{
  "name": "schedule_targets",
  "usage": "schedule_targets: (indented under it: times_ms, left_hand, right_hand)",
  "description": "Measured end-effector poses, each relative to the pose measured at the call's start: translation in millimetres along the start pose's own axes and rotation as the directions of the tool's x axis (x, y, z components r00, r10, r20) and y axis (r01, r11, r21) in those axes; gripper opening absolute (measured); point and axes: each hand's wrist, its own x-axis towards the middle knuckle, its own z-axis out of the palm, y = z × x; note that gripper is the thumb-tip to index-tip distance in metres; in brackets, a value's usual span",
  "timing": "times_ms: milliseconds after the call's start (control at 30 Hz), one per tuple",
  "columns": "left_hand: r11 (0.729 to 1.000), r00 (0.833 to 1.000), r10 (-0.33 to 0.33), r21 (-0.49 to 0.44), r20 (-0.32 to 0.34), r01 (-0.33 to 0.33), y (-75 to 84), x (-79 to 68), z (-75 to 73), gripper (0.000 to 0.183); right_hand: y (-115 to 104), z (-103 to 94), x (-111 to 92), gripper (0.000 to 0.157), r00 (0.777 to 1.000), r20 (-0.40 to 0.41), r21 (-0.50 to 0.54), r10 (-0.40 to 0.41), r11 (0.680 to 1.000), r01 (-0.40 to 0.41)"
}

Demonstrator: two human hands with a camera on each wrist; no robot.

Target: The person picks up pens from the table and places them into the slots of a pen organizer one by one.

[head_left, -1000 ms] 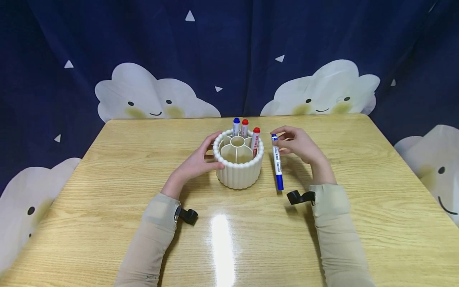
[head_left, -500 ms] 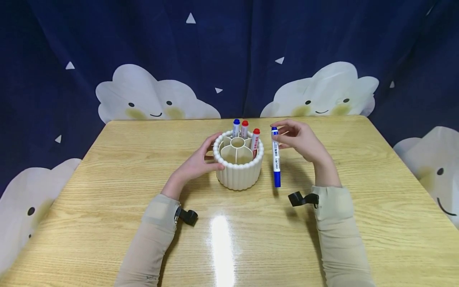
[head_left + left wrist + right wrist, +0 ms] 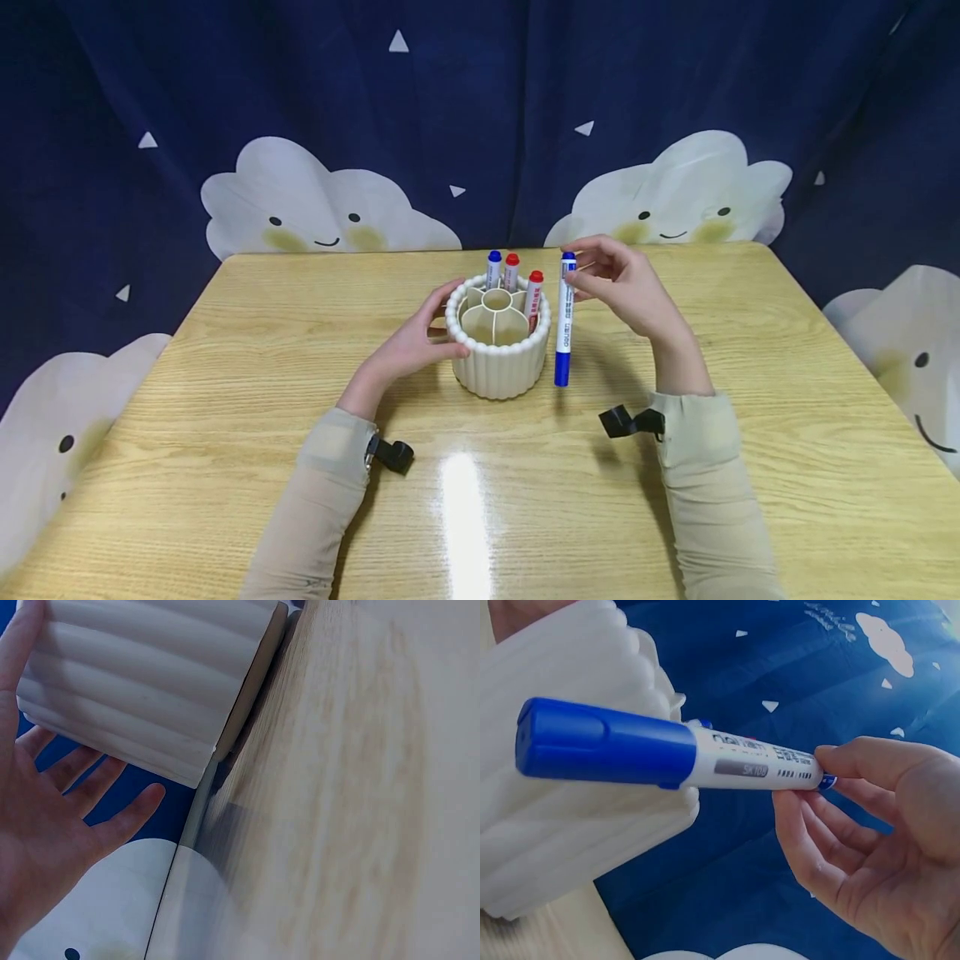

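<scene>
A cream ribbed pen holder [image 3: 498, 371] with a beaded rim stands on the table, split into compartments. My left hand [image 3: 408, 342] holds its left side, thumb at the front near the rim and fingers reaching round the back. In the left wrist view the fingers lie along the holder's ribbed wall [image 3: 142, 682]. To the right of the holder, my right hand [image 3: 630, 292] pinches a blue whiteboard marker [image 3: 565, 321] by its upper end. The marker hangs nearly upright above the table, long blue cap [image 3: 604, 742] downward, tilted slightly toward the holder.
Inside the holder, one blue-ended marker [image 3: 493, 268] and a red-ended marker [image 3: 512, 271] stand at the back, another red-ended marker [image 3: 534, 296] at the right. The wooden table [image 3: 300, 308] reaches back to a dark blue curtain [image 3: 480, 100] with cloud prints.
My right hand has lifted the blue marker and brought it left, closer to the holder; its lower end now leans the other way. The left hand and holder have stayed in place.
</scene>
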Motion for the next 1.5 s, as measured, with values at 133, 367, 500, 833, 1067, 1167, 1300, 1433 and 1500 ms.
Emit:
schedule_targets:
  times_ms: [133, 367, 500, 833, 1067, 1167, 1300, 1433, 1500]
  left_hand:
    - [1.0, 1.0, 0.007, -0.005, 0.002, -0.007, 0.8, 0.0, 0.5, 0.092]
    - [1.0, 1.0, 0.0, -0.007, 0.0, 0.0, 2.7, -0.6, 0.6, 0.089]
    - [1.0, 1.0, 0.001, -0.009, 0.002, -0.001, 4.2, -1.1, 0.5, 0.088]
    - [1.0, 0.999, 0.029, 0.012, -0.017, -0.029, -27.3, 6.9, -1.4, 0.093]
    - [1.0, 1.0, -0.008, -0.002, -0.003, 0.008, -4.7, 1.5, -1.2, 0.091]
    - [1.0, 1.0, -0.013, 0.012, -0.005, 0.013, 3.1, -0.6, -0.3, 0.089]
    - [1.0, 1.0, -0.019, 0.015, -0.007, 0.019, 5.3, -1.7, 0.1, 0.088]
    - [1.0, 1.0, -0.014, 0.013, -0.006, 0.014, 4.5, -1.8, -0.1, 0.089]
    - [1.0, 1.0, -0.011, 0.01, -0.005, 0.011, 4.0, -1.9, -0.1, 0.088]
  right_hand:
    - [-9, -0.5, 1, 0.034, 0.998, 0.012, 0.011, -0.06, 0.998, 0.06]
    - [-25, 1.0, 4, 0.033, 0.987, -0.042, 0.09, -0.157, 0.983, 0.161]
    - [-34, 6.1, 6, 0.033, 0.975, -0.08, 0.14, -0.206, 0.966, 0.216]
    - [-42, 19.5, 14, 0.031, 0.937, -0.177, 0.236, -0.302, 0.911, 0.338]
    - [-38, 30.6, 13, 0.032, 0.943, -0.18, 0.175, -0.28, 0.934, 0.311]
    - [-35, 34.6, 11, 0.032, 0.954, -0.163, 0.159, -0.253, 0.947, 0.279]
    - [-31, 38.5, 8, 0.03, 0.963, -0.146, 0.132, -0.225, 0.961, 0.244]
    - [-27, 41.4, 5, 0.029, 0.971, -0.127, 0.107, -0.2, 0.971, 0.214]
    - [-24, 42.8, 4, 0.029, 0.977, -0.109, 0.081, -0.183, 0.978, 0.193]
